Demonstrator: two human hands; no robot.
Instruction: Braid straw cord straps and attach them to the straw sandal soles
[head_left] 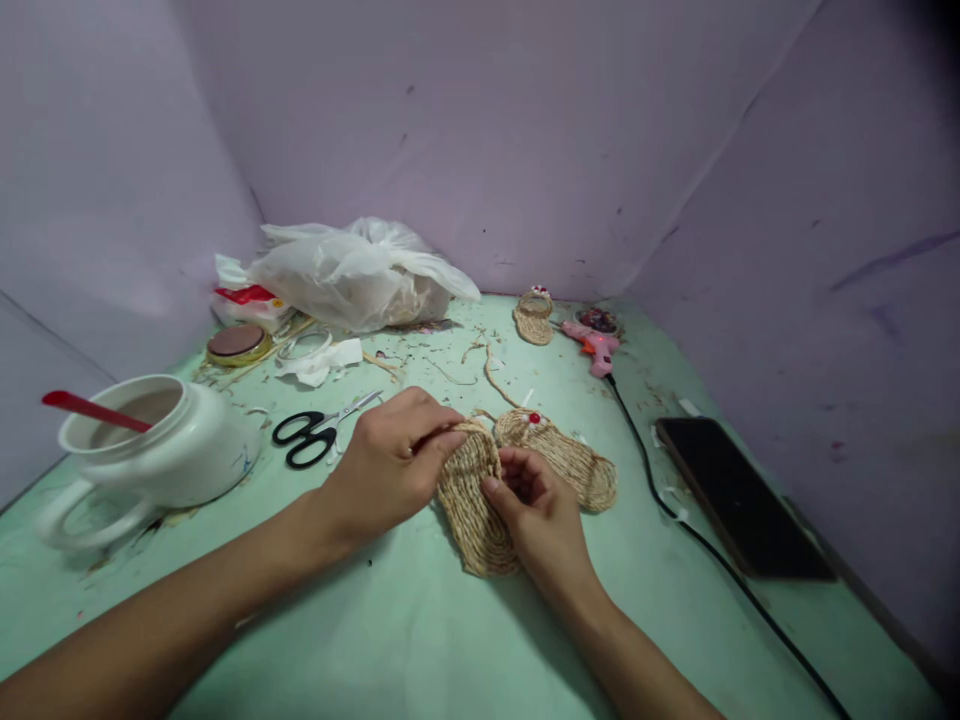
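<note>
Left hand [390,455] pinches the upper rim of a woven straw slipper [471,500] between its fingers [442,440]; right hand [541,515] steadies the slipper's right edge, fingers curled against it. A second slipper [570,455] lies just beyond the right fingers; scissors [319,430] lie left of the left hand on the bench [420,620].

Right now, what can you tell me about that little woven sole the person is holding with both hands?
The woven sole is a small oval piece, tan like straw or jute, made of cord coiled in rows. It lies on the pale green table, tilted up a little at its far end. The left hand pinches a strap-like band at its top edge, and the right hand rests on its right side, fingers curled against it. A second, similar sole with a red bead lies just behind it; whether they touch is hidden.
</note>
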